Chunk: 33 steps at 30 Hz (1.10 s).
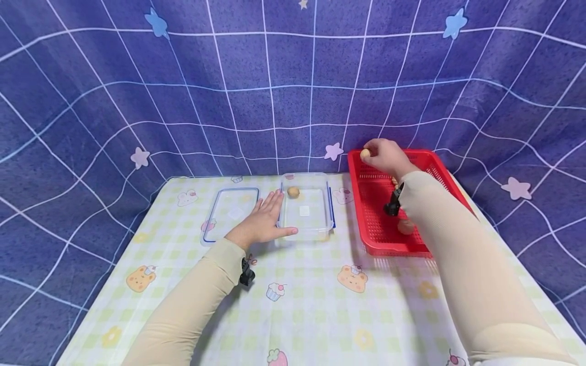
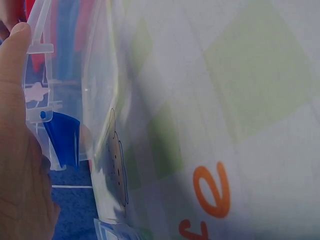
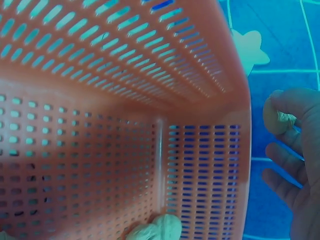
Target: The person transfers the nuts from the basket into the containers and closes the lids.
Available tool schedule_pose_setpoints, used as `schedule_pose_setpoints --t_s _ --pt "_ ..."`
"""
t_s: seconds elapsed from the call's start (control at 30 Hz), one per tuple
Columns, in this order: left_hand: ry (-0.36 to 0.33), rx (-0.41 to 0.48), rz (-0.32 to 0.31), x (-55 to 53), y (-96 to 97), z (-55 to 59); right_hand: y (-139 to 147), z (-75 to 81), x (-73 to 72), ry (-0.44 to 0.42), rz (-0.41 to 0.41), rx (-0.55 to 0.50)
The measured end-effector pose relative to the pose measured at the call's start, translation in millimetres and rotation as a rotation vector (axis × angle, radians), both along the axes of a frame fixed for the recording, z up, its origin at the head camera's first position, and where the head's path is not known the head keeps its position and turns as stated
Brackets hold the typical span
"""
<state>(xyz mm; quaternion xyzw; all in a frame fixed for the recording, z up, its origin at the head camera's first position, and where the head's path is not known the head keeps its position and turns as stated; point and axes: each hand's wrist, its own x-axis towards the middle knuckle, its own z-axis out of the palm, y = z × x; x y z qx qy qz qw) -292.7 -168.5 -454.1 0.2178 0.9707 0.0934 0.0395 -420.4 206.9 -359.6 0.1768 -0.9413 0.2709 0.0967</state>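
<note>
Pinching a round piece [image 1: 364,154] between the thumb and fingertips of the right hand [image 1: 386,156], holding it up near the corner of the basket [image 1: 360,213] below. Laying the left hand [image 1: 263,221], with fingers extended, against the side of the box [image 1: 317,203], just right of those fingers. Seeing a second piece [image 1: 293,192] inside, near the left fingertips, more pieces [image 3: 167,227] below the right hand, and the lid [image 1: 231,209] left of the left hand. Probably risking a slip with a loose pinch; likely doing better by gripping across the widest part and clearing the basket's edge generously. Best steadying the box by pressing lightly with the left hand, avoiding tipping.
</note>
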Motion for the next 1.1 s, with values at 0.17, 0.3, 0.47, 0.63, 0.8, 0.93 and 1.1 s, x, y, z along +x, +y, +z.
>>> schedule_pose_setpoints --t_s 0.17,0.3,0.47,0.63,0.8,0.93,1.1 --pt "0.004 0.0 0.002 0.6 0.0 0.8 -8.6 3.3 -1.7 0.011 0.019 -0.015" --pt "0.009 0.002 -0.002 1.2 0.1 1.7 -15.0 4.2 -3.1 0.013 0.036 -0.027" --pt "0.001 -0.008 -0.003 2.0 0.4 3.7 -23.5 5.5 -2.9 0.007 0.052 -0.025" --pt "-0.008 -0.017 -0.001 2.2 0.3 4.6 -32.1 8.4 -0.6 0.001 0.078 -0.019" --pt "-0.01 -0.007 0.002 2.2 0.6 4.6 -40.8 10.2 0.3 0.004 0.102 -0.029" --pt "-0.017 -0.004 0.006 2.2 0.7 5.3 -48.9 11.2 1.3 -0.008 0.113 -0.032" --pt "-0.014 -0.013 0.005 2.6 0.8 5.2 -58.9 11.0 2.7 -0.02 0.121 -0.025"
